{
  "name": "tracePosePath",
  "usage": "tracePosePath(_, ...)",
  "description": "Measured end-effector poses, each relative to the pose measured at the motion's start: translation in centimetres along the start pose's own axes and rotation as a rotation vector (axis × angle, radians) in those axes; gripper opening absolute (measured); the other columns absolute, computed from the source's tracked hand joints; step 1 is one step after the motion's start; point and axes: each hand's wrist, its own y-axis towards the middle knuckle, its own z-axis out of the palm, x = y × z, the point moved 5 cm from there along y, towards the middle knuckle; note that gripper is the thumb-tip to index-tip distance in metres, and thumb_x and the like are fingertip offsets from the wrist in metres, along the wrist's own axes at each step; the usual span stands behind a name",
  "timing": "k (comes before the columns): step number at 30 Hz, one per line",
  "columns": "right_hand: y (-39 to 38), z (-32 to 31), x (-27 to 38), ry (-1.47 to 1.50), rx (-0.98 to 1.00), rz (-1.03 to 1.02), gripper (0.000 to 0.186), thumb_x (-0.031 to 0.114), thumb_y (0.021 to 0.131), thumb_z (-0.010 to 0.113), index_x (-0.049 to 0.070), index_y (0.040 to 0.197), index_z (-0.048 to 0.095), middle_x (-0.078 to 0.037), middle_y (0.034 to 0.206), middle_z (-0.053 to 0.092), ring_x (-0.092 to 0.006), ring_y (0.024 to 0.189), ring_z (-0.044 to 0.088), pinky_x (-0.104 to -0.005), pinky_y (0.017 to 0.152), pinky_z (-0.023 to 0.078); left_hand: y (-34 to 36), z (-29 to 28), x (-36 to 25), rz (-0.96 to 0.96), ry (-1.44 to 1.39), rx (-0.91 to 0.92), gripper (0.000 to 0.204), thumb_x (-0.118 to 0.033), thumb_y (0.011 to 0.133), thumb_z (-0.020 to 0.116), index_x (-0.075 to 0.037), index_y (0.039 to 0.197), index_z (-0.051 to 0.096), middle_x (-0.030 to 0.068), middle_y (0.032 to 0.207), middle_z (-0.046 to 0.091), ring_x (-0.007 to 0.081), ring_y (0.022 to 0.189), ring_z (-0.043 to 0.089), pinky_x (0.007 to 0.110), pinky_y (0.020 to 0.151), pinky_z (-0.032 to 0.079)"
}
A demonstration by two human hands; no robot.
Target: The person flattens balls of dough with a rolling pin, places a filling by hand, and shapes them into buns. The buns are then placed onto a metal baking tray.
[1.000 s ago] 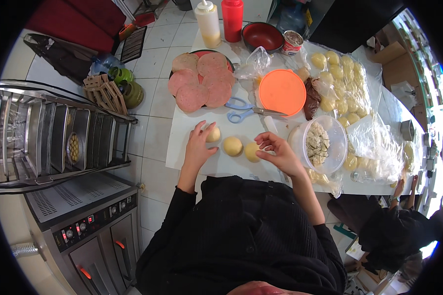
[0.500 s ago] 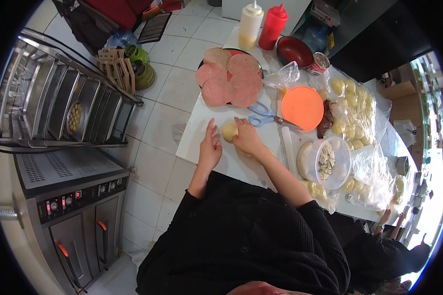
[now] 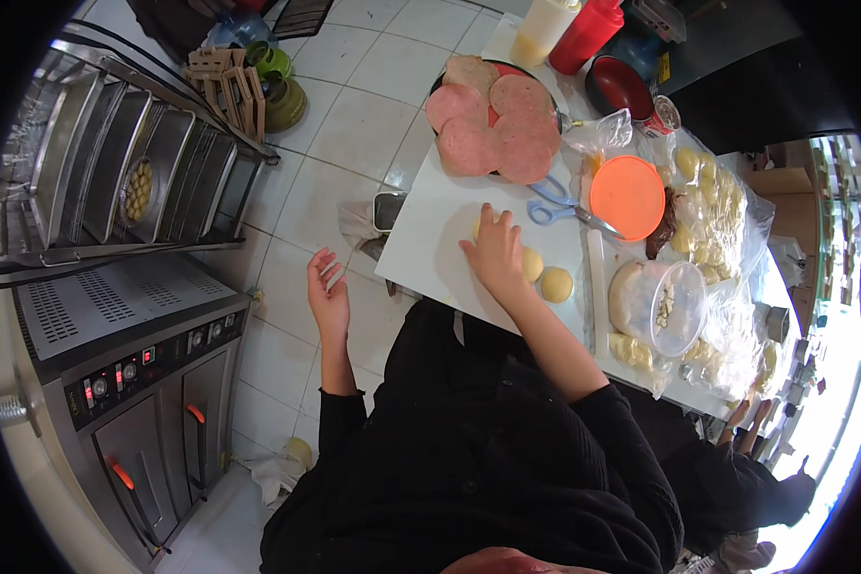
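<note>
On the white table's near left part, my right hand [image 3: 496, 251] is cupped over a pale yellow dough ball [image 3: 475, 229]. Only a sliver of that ball shows between thumb and forefinger; the palm hides the rest. Two more smooth dough balls, one [image 3: 532, 264] beside the wrist and another [image 3: 557, 284] to its right, rest on the tabletop. Off the table's left edge, over the floor, my left hand [image 3: 329, 295] hangs in the air with nothing in it, its fingers loosely apart. Blue-handled scissors [image 3: 552, 209] lie a little beyond the right hand.
Round pink meat slices [image 3: 469, 145] cover a dark-rimmed plate at the far side. An orange lid [image 3: 628, 198], a clear tub [image 3: 677, 311] with pale pieces and plastic-covered dough balls [image 3: 708, 191] stand right. At left are an oven [image 3: 153, 383] and tray rack [image 3: 115, 172].
My left hand has drawn away from the dough ball, leftward off the table. The right hand now covers the ball, and two other balls have come into sight. The view has shifted.
</note>
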Motion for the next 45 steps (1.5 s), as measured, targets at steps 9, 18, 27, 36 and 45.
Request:
tracePosePath(9,1.0,-2.8,-0.1,0.314,-0.007,-0.346,0.044,0.010,0.064,0.064,0.007,0.107,0.054,-0.018,0.097,0.055,-0.0368,0.087,0.056,-0.0421,0.076,0.047,1.4,-3.6,0.8,-0.020,-0.060,-0.021,0.050,0.012,0.073,0.039,-0.007,0.120,0.045,0.0097,0.114,0.050,0.0189,0.103,0.051,0.029,0.086,0.042)
tracePosePath(18,-1.7,-1.5,1.8,0.077,-0.065,-0.340,0.056,0.004,0.065,0.066,0.014,0.118,0.048,-0.015,0.123,0.040,-0.0353,0.103,0.048,-0.0447,0.081,0.048,2.1,-5.3,1.4,-0.023,-0.087,-0.011,0.047,0.010,0.075,0.038,-0.007,0.118,0.047,0.0080,0.112,0.051,0.0183,0.102,0.052,0.029,0.085,0.042)
tracePosePath(27,2.4,-0.3,-2.2,0.285,0.105,-0.379,0.053,0.005,0.061,0.066,0.012,0.112,0.053,-0.016,0.101,0.055,-0.0334,0.085,0.058,-0.0368,0.077,0.050,1.1,-5.1,9.2,-0.088,-0.241,-0.023,0.040,0.005,0.077,0.042,-0.006,0.115,0.048,0.0085,0.107,0.054,0.0171,0.093,0.055,0.028,0.079,0.044)
tracePosePath(36,-8.8,-6.0,-7.9,1.491,0.630,-0.203,0.056,0.018,0.077,0.065,0.004,0.125,0.040,-0.010,0.109,0.054,-0.0235,0.094,0.059,-0.0342,0.077,0.052,-6.0,9.6,25.3,-0.921,-0.608,0.302,0.043,-0.011,0.084,0.052,-0.015,0.125,0.038,0.0106,0.113,0.051,0.0248,0.095,0.054,0.042,0.076,0.049)
tracePosePath(45,-23.5,1.5,-17.3,1.720,0.796,-0.143,0.060,0.017,0.078,0.065,-0.001,0.128,0.036,-0.017,0.123,0.046,-0.0277,0.108,0.052,-0.0365,0.092,0.043,-10.3,24.5,26.6,-0.676,-0.555,0.183,0.052,-0.028,0.087,0.056,-0.004,0.128,0.036,0.0139,0.123,0.045,0.0250,0.112,0.043,0.039,0.083,0.042)
